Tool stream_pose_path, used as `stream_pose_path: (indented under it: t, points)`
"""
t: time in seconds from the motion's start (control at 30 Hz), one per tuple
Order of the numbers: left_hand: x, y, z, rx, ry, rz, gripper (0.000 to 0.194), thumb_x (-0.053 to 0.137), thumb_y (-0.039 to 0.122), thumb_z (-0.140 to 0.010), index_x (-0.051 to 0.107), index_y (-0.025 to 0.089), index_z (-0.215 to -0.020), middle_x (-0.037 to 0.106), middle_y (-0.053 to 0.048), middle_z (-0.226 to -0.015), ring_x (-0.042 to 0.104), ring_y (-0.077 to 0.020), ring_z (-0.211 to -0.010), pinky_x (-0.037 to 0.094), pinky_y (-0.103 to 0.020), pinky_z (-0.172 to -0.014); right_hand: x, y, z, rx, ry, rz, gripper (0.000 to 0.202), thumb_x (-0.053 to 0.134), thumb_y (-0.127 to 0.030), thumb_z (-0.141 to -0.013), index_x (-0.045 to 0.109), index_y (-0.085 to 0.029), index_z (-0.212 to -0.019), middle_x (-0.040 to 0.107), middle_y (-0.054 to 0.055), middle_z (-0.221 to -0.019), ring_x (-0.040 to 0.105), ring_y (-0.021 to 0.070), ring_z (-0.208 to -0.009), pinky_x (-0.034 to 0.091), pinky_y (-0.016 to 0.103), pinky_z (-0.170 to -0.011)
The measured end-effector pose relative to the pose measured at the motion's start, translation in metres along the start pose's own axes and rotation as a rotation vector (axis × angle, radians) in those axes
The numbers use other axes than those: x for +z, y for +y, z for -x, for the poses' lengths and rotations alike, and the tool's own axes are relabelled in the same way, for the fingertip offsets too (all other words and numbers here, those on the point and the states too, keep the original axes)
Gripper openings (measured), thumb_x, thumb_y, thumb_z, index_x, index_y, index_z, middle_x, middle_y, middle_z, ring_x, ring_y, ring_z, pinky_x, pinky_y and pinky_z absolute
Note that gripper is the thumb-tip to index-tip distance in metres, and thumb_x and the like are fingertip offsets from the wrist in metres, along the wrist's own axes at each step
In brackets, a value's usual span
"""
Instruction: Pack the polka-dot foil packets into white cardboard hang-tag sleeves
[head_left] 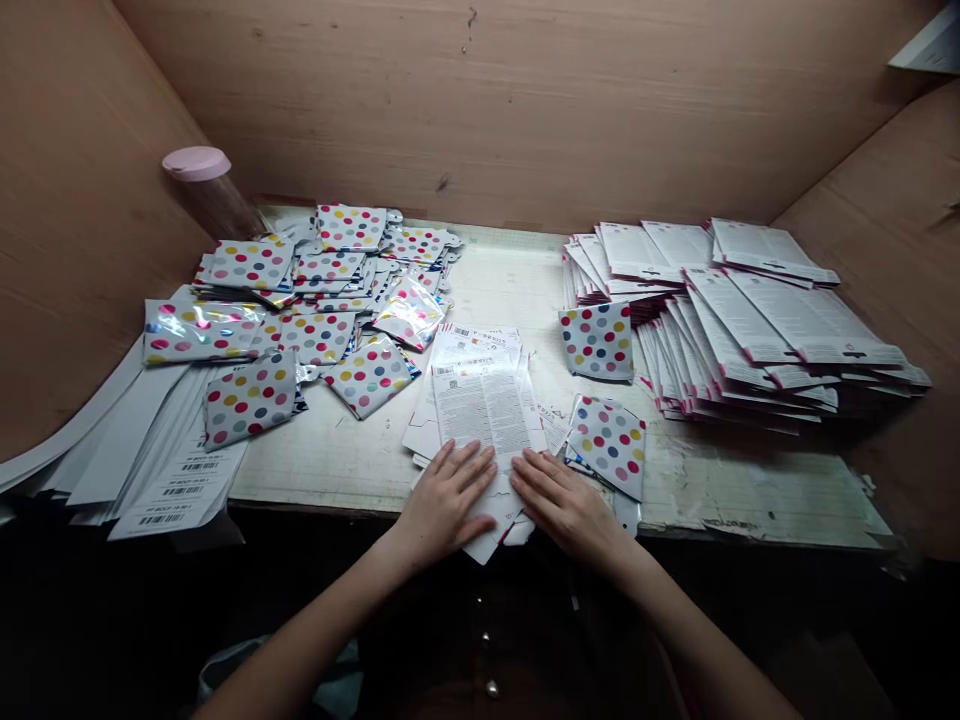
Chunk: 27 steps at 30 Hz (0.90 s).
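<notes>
Head view: a person's left hand (444,500) and right hand (564,503) lie palm down, fingers flat and slightly spread, gripping nothing, on the near end of a fanned pile of printed cards (480,400) at the front edge of the worn counter (720,480), near its middle. The cards carry dense small print, square codes and barcodes; none of the wording can be read. Some of the pile's lower corners overhang the front edge under the hands.

Just beside the right hand lies a polka-dot packet (609,440), white with red, blue, yellow and green dots. A second dotted packet (598,340) sits farther back, touching a large fanned stack of white cards with pink edging (750,320) that fills the counter's right side toward the back corner. A loose heap of shiny dotted packets (315,300) covers the left half. White barcode-printed sheets (176,480) hang over the front left corner; their figures are too small to read. A bottle with a pink cap (202,185) stands in the back left corner against the wooden wall (525,100).
</notes>
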<state>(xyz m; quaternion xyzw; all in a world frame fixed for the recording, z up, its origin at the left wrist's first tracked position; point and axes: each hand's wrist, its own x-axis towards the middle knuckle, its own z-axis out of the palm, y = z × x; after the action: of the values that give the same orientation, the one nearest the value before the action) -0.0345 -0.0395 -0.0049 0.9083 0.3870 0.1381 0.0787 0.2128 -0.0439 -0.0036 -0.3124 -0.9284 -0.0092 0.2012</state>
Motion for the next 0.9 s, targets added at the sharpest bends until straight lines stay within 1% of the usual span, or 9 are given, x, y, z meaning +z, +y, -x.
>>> stream_pose_path:
  t: [0.1,0.17,0.27,0.37,0.47,0.57,0.67,0.8,0.9]
  points:
    - [0.000,-0.004,0.010,0.085,-0.053,-0.026,0.079,0.054,0.057,-0.086,0.033,0.010,-0.146,0.035,-0.016,-0.153,0.024,-0.0350,-0.143,0.020,-0.059,-0.115,0.005,0.005,-0.003,-0.123,-0.034,0.056,0.034,0.050,-0.012,-0.093,0.056,-0.009,-0.126,0.061,0.016,-0.128,0.049,0.0300,-0.127,0.046,0.050,-0.103]
    - [0.001,-0.008,0.013,0.141,-0.026,-0.046,0.069,0.053,0.048,-0.090,0.035,0.011,-0.145,0.038,-0.017,-0.150,0.025,-0.0363,-0.143,0.023,-0.061,-0.113,0.008,0.007,-0.005,-0.201,-0.027,0.070,0.033,0.049,-0.007,-0.091,0.059,-0.008,-0.122,0.064,0.016,-0.123,0.053,0.0300,-0.123,0.047,0.051,-0.102]
    - [0.004,-0.010,0.013,0.188,0.121,0.001,0.040,0.052,0.031,-0.094,0.053,0.015,-0.130,0.059,-0.013,-0.133,0.040,-0.0326,-0.135,0.030,-0.058,-0.110,0.011,0.009,-0.010,-0.193,0.022,-0.016,0.025,0.048,-0.009,-0.092,0.064,-0.013,-0.111,0.068,0.012,-0.113,0.058,0.0260,-0.111,0.048,0.048,-0.099]
    - [0.007,-0.002,0.008,-0.027,0.265,0.085,0.017,0.048,0.021,-0.094,0.065,0.019,-0.098,0.070,-0.005,-0.095,0.061,-0.0217,-0.105,0.048,-0.040,-0.095,0.015,0.005,-0.022,0.024,0.047,-0.164,0.018,0.048,-0.019,-0.095,0.066,-0.017,-0.092,0.067,0.008,-0.090,0.058,0.0214,-0.091,0.052,0.042,-0.085]
    - [0.008,0.010,-0.002,-0.306,0.332,0.060,0.019,0.047,0.023,-0.095,0.062,0.017,-0.086,0.063,-0.006,-0.080,0.058,-0.0202,-0.080,0.050,-0.034,-0.072,0.023,-0.004,-0.032,0.306,0.100,-0.222,0.023,0.046,-0.022,-0.097,0.063,-0.017,-0.083,0.060,0.007,-0.077,0.051,0.0201,-0.078,0.049,0.036,-0.071]
    - [0.005,0.017,-0.008,-0.635,0.390,-0.078,0.031,0.055,0.042,-0.089,0.059,0.012,-0.098,0.059,-0.013,-0.089,0.055,-0.0276,-0.082,0.046,-0.040,-0.069,0.033,-0.012,-0.034,0.459,0.206,-0.145,0.018,0.049,-0.024,-0.095,0.066,-0.016,-0.095,0.059,0.010,-0.086,0.050,0.0218,-0.081,0.048,0.037,-0.071]
    - [-0.002,0.016,-0.005,-0.899,0.267,-0.177,0.046,0.060,0.060,-0.079,0.057,0.015,-0.089,0.059,-0.011,-0.084,0.054,-0.0309,-0.083,0.044,-0.042,-0.071,0.039,-0.019,-0.029,0.437,0.244,-0.007,0.021,0.052,-0.018,-0.093,0.067,-0.020,-0.107,0.061,0.012,-0.105,0.052,0.0258,-0.097,0.046,0.042,-0.083]
    - [-0.018,0.009,0.003,-0.904,0.058,0.119,0.040,0.057,0.058,-0.081,0.051,0.021,-0.068,0.057,-0.004,-0.068,0.055,-0.0265,-0.074,0.041,-0.036,-0.066,0.038,-0.034,-0.030,0.379,0.197,0.075,0.033,0.056,-0.029,-0.091,0.062,-0.014,-0.120,0.063,0.015,-0.119,0.049,0.0323,-0.115,0.041,0.049,-0.095]
    - [-0.036,0.010,-0.002,-0.799,0.057,0.567,0.041,0.045,0.056,-0.088,0.052,0.021,-0.067,0.057,-0.002,-0.067,0.056,-0.0214,-0.068,0.042,-0.032,-0.064,0.030,-0.042,-0.046,0.357,0.213,0.077,0.048,0.055,-0.035,-0.090,0.055,-0.007,-0.129,0.061,0.018,-0.124,0.050,0.0330,-0.117,0.043,0.048,-0.097]
